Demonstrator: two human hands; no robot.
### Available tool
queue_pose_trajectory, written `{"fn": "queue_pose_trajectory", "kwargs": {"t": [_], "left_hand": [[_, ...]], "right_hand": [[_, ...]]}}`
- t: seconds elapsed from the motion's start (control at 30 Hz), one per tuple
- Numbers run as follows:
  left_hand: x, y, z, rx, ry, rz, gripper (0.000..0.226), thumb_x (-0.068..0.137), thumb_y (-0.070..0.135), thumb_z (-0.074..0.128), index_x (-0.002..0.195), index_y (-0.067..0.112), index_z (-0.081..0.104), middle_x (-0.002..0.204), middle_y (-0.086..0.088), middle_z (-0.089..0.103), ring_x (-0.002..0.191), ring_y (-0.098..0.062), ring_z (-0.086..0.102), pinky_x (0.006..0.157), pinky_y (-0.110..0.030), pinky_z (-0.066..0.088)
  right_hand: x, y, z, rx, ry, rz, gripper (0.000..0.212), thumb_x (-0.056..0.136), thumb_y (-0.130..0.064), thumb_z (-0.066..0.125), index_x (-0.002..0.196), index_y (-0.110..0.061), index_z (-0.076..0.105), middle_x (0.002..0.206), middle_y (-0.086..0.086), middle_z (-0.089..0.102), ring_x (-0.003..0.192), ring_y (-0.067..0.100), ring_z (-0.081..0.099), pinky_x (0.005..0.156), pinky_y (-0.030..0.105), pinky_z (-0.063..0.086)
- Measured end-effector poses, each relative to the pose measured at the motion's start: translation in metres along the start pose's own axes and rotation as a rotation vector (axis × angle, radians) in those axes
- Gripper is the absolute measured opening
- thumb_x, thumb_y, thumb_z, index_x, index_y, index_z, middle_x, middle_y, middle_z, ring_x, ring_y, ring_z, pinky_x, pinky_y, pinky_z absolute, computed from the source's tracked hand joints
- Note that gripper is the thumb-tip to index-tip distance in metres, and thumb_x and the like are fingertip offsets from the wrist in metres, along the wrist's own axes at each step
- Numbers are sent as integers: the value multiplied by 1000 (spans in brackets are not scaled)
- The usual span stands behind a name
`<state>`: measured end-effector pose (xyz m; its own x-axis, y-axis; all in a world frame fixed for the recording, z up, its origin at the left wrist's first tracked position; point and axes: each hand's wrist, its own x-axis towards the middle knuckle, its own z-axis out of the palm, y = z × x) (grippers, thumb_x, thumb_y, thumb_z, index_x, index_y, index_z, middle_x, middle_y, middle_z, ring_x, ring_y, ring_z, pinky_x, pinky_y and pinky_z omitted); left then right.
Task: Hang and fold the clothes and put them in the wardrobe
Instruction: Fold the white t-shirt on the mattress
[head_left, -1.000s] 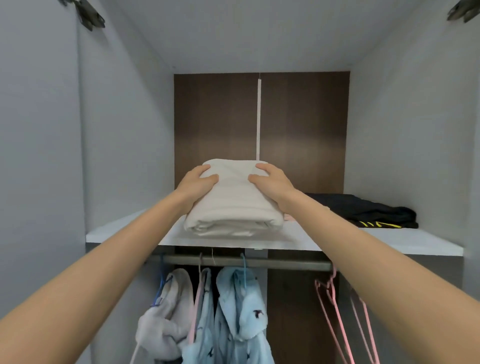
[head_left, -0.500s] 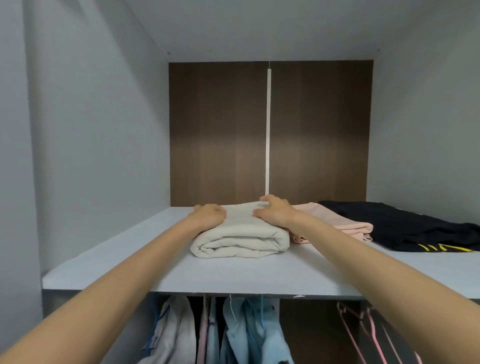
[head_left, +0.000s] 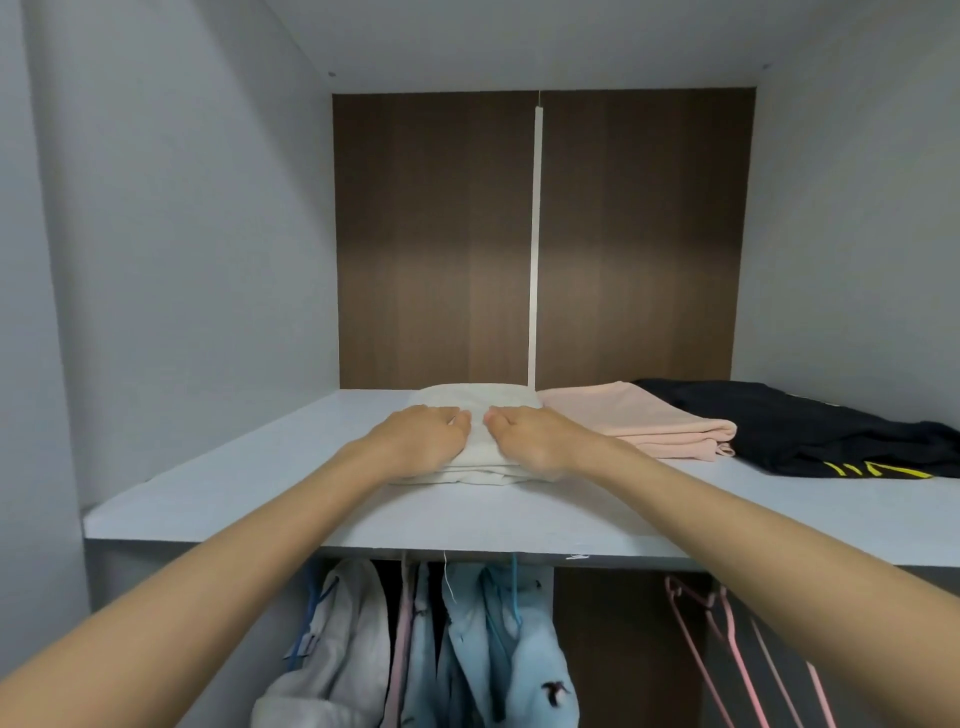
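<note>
Fingers (head_left: 453, 417) of left hand (head_left: 421, 440) and right hand (head_left: 527, 439) curled onto folded white garment (head_left: 470, 399) on shelf (head_left: 234, 493), just beside pink garment (head_left: 641, 422).

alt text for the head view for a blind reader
A left hand and right hand hold a folded white garment on a wardrobe shelf, beside a folded pink garment and a black garment. Hanging clothes and pink hangers show below.

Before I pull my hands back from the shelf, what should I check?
1. White folded garment fully on the shelf: ok.
2. Its folds stacked, nothing trailing: ok.
3. Gap to the pink folded garment: cannot tell, they sit very close.
4. Left hand and right hand off the garment: not ok, both rest on top.
5. Curled fingers free of fabric: cannot tell.
</note>
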<state>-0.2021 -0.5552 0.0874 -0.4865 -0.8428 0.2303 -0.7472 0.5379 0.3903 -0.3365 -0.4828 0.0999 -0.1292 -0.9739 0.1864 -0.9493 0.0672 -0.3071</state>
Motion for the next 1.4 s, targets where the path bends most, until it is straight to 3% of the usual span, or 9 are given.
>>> {"fn": "queue_pose_trajectory", "kwargs": {"t": [0.17, 0.33, 0.53, 0.77, 0.83, 0.97, 1.07, 1.13, 1.4], "left_hand": [[13, 4, 1, 42, -13, -30, 37, 100, 32, 15, 78, 20, 42, 124, -10, 56, 103, -24, 45, 94, -35, 37], [28, 7, 2, 78, -43, -66, 46, 100, 36, 15, 117, 15, 52, 130, -11, 53, 119, -31, 49, 91, -35, 41], [55, 0, 5, 77, -42, -22, 43, 98, 38, 15, 110, 25, 54, 128, -4, 53, 112, -25, 48, 94, -34, 40], [62, -4, 5, 88, -24, -8, 49, 97, 41, 15, 124, 23, 51, 138, -3, 49, 123, -25, 43, 104, -39, 35], [58, -1, 4, 100, -14, -27, 50, 97, 43, 15, 125, 23, 51, 136, -4, 50, 122, -26, 45, 104, -39, 36], [44, 6, -4, 76, 96, -72, 43, 98, 39, 22, 124, 24, 53, 117, -4, 62, 106, -25, 57, 87, -31, 41], [23, 10, -14, 73, 222, -65, 39, 95, 25, 37, 131, 25, 51, 121, -1, 63, 106, -24, 61, 80, -26, 40], [6, 16, -21, 65, 260, -45, 40, 93, 21, 40, 132, 25, 51, 121, 0, 62, 105, -24, 62, 78, -25, 40], [-92, 61, -30, -6, 391, 113, 37, 92, 20, 44, 128, 25, 54, 128, 2, 59, 116, -22, 54, 95, -35, 45]], "right_hand": [[18, 7, 2, -11, -2, 13, 22, 102, -10, 18, 109, -9, 39, 130, 18, 48, 111, 31, 46, 99, 41, 38], [38, 16, 4, -144, -34, -32, 32, 103, -15, 16, 118, -7, 43, 134, 16, 47, 121, 31, 43, 101, 39, 36], [58, 22, 4, -120, -12, 13, 37, 104, -15, 15, 126, -2, 41, 135, 16, 47, 121, 31, 44, 98, 36, 36], [61, 20, 6, -80, 17, 7, 27, 104, -19, 13, 96, -14, 38, 133, 16, 51, 117, 28, 46, 89, 30, 33], [60, 19, 5, -78, 27, 9, 32, 104, -22, 15, 82, -15, 37, 123, 16, 54, 106, 27, 47, 87, 30, 32], [51, 17, -6, 15, 100, 38, 35, 99, -23, 31, 65, -18, 39, 73, 2, 47, 73, 25, 49, 72, 31, 38], [27, 16, -20, 39, 137, -2, 25, 95, -20, 41, 98, -22, 65, 106, 4, 62, 106, 26, 58, 90, 35, 46], [6, 16, -30, 38, 219, -27, 32, 94, -20, 45, 123, -19, 60, 129, 2, 56, 121, 22, 50, 96, 33, 43], [-104, 22, -49, 199, 448, -109, 32, 95, -14, 44, 123, -18, 60, 126, -1, 61, 110, 20, 59, 94, 36, 47]]}}
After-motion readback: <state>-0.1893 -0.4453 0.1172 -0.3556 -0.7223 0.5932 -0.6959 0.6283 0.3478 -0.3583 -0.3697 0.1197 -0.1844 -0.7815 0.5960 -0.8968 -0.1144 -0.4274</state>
